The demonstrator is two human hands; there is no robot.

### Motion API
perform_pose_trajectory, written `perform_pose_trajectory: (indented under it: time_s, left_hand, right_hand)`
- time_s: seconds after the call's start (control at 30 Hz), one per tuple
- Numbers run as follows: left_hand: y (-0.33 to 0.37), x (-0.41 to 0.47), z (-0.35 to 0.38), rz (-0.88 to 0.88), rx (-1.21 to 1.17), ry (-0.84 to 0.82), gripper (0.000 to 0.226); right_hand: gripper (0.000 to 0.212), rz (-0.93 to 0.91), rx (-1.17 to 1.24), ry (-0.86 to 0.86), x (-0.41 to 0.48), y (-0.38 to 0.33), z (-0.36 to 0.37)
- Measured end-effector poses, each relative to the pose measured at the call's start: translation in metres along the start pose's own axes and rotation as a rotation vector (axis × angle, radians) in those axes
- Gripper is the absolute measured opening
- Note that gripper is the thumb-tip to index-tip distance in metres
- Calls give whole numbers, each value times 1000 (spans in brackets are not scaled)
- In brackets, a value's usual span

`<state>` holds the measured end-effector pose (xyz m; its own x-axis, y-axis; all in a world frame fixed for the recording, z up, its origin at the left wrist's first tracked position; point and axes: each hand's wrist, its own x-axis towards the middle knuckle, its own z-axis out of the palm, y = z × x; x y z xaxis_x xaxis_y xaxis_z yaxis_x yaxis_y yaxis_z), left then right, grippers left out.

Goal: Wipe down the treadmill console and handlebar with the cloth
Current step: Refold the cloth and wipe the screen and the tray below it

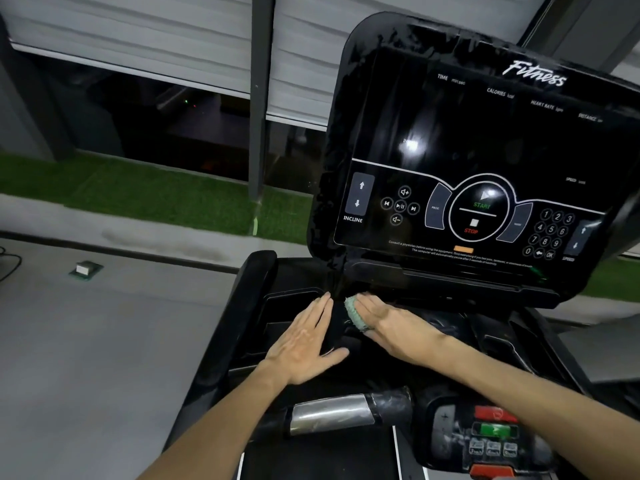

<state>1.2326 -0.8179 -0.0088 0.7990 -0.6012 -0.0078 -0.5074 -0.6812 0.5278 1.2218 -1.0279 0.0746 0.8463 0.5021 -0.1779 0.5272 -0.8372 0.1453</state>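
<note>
Cloth (355, 315), pale green, nubby, bunched, lay on black plastic tray (287, 299) just below console (467, 150), pressed under flat fingers of right hand (391, 323). Left hand (304, 341) rested flat beside it, fingers straight, holding nothing.

grey floor (104, 341), green turf strip (138, 192), window blinds (138, 32)

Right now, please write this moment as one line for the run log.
right hand: presses green cloth on tray below console | left hand: flat on tray, no cloth | handlebar: untouched
</note>
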Motion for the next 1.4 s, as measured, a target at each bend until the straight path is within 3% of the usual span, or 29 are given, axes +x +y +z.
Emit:
perform_pose_trajectory:
  time_s: [0.07,0.2,0.37,0.5,0.6,0.67,0.83,1.0,1.13,1.4]
  left_hand:
    - [-1,1,1,5,-1,-8,105]
    - [-3,3,3,1,4,6,115]
    - [-3,3,3,0,32,6,118]
    - [-2,3,2,2,32,5,118]
    - [-1,3,3,-3,26,9,119]
    - [0,2,3,-5,23,9,119]
    - [-1,2,3,-8,19,14,118]
    - [-3,3,5,-11,18,18,120]
    - [-2,3,5,-6,17,25,120]
    - [-3,3,0,-25,-1,-18,121]
  right_hand:
    - [62,-5,58,-92,1,4,-2]
    - [61,-85,18,-38,16,-2,11]
    - [80,-138,-93,-47,-4,9,8]
    - [86,0,-153,-146,-30,28,-8]
    - [77,-40,-211,-108,-24,18,-10]
    - [77,-78,-152,-57,-10,3,-9]
    - [82,-109,28,-123,2,-5,-3]
    - [86,59,16,-263,-37,30,-7]
    - [81,118,69,-250,-33,33,-6]
    - [78,-75,142,-123,9,5,4]
